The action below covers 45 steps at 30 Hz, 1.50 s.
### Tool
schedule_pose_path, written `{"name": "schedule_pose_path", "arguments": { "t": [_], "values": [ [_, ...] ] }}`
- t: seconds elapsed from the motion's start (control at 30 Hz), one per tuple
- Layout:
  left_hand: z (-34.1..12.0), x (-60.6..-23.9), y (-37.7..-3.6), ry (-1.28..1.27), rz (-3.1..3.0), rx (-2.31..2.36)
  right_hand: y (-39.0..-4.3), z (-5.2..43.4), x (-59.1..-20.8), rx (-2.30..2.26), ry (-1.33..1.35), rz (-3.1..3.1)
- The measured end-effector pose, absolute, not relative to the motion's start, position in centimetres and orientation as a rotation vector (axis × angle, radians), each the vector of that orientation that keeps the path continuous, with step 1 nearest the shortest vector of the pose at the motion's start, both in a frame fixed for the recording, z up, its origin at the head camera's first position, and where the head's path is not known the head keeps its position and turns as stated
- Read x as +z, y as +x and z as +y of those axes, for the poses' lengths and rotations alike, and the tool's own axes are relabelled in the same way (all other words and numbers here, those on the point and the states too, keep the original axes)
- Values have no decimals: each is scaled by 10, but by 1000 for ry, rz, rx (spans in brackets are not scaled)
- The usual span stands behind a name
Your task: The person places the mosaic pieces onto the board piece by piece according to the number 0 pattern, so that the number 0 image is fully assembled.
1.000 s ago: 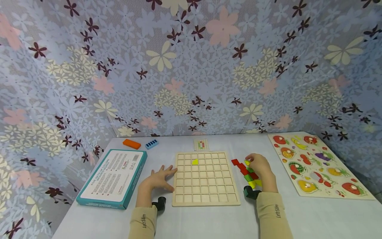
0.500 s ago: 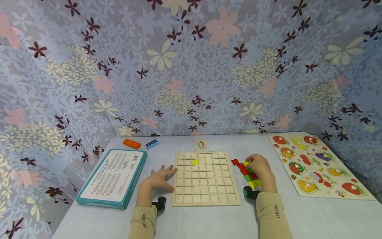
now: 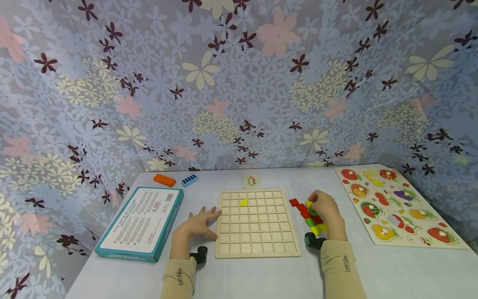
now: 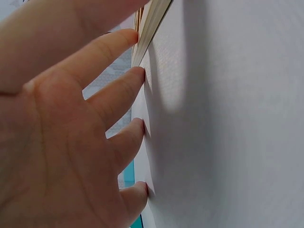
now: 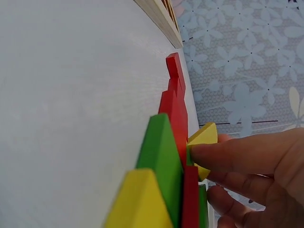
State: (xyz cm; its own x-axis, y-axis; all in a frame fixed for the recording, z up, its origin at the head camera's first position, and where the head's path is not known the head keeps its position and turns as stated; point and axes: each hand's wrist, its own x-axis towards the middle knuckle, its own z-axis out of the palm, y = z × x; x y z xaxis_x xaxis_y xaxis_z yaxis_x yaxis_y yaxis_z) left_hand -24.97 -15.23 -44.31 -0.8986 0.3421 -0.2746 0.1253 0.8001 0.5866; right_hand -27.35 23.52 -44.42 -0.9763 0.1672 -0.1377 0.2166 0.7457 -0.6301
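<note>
left hand (image 3: 197,226) beside grid board (image 3: 257,223), right hand (image 3: 325,209) pinching yellow piece (image 3: 308,203)

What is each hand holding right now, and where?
Right hand pinches a yellow piece by its edge. Left hand holds nothing, fingers flat beside the wooden grid board.

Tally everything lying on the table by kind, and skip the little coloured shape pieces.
Wooden grid board: 1
Fruit peg puzzle: 1
Teal box: 1
Small pattern card: 1
Orange block: 1
Blue ridged piece: 1
Total: 6
</note>
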Motion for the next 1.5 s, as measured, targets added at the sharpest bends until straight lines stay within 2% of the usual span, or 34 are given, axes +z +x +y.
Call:
{"name": "schedule_pose_path", "arguments": {
  "t": [1.03, 1.5],
  "values": [
    [-152, -445, -250, 351, 2626, 811, -277, 226, -439, -1195, 204, 2883],
    [-152, -445, -251, 345, 2605, 821, -277, 209, -424, -1175, 51, 2954]
  ]
}}
